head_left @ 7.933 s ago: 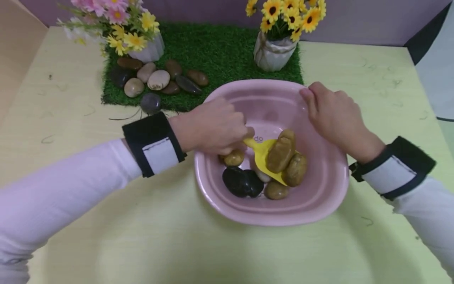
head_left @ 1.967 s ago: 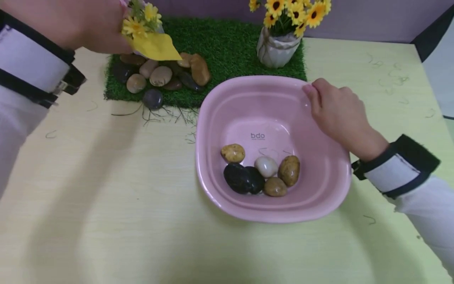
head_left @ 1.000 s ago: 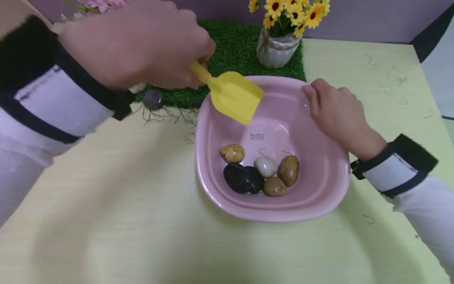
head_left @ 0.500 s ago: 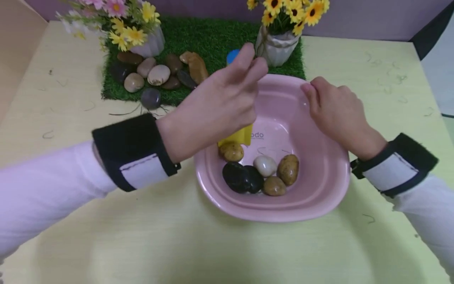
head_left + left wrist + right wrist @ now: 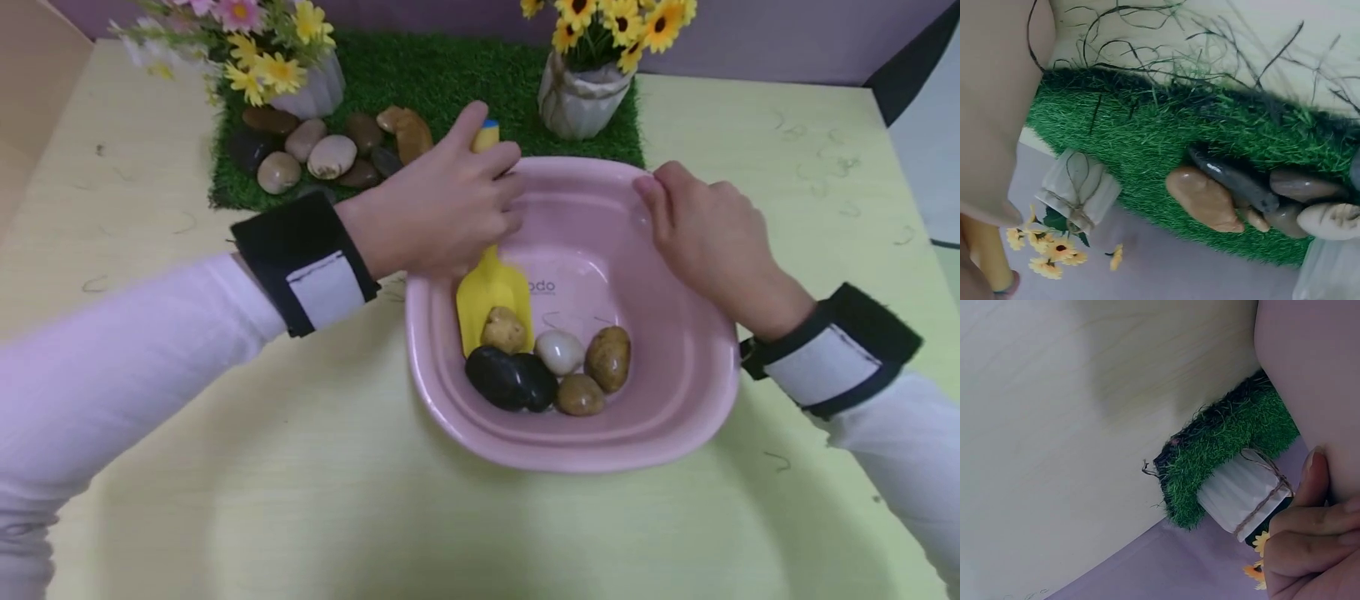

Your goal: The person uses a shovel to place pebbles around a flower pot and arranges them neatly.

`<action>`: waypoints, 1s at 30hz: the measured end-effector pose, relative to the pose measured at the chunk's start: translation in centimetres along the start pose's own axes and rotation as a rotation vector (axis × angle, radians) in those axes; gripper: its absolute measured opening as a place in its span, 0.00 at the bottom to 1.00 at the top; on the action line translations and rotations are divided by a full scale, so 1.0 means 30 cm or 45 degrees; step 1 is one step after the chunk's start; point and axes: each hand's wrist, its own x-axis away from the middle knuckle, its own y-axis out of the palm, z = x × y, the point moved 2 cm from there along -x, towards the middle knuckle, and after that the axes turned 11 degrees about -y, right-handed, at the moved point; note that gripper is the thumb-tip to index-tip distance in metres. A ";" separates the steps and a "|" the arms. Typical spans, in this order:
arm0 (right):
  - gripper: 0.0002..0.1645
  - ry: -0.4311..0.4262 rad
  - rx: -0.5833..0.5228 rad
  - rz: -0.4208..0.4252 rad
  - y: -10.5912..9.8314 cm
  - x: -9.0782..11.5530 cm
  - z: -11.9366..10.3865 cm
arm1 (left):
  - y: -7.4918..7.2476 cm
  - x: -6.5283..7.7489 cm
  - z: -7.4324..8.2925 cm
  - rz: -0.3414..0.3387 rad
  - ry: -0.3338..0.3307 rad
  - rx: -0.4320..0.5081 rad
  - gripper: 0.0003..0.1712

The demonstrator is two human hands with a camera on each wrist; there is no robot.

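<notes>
Shovel (image 5: 491,287) gripped by left hand (image 5: 442,204), mid-frame — likely scooping tan stone (image 5: 505,330). Right hand (image 5: 708,229) holds basin (image 5: 570,460); lift should stay level.

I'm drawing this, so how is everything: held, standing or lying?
left hand: gripping yellow scoop
right hand: gripping pink tub
yellow scoop: held, blade down in tub
pink tub: upright, held
tan stone: lying on scoop's blade
other tub stones: lying
yellow-flower pot: standing
mixed-flower pot: standing
grass mat: lying flat
mat stones: lying clustered
</notes>
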 end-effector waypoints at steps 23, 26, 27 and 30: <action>0.29 -0.005 0.015 0.012 0.004 0.000 -0.001 | 0.031 0.040 0.004 0.674 0.198 0.205 0.14; 0.30 -0.008 0.013 0.015 0.005 -0.002 0.003 | 0.026 0.039 0.012 0.667 0.235 0.160 0.16; 0.30 -0.012 0.013 0.018 0.005 -0.003 0.003 | 0.023 0.038 0.014 0.647 0.244 0.148 0.16; 0.30 -0.020 0.008 0.021 0.007 -0.007 0.002 | 0.016 0.036 0.014 0.531 0.246 0.098 0.15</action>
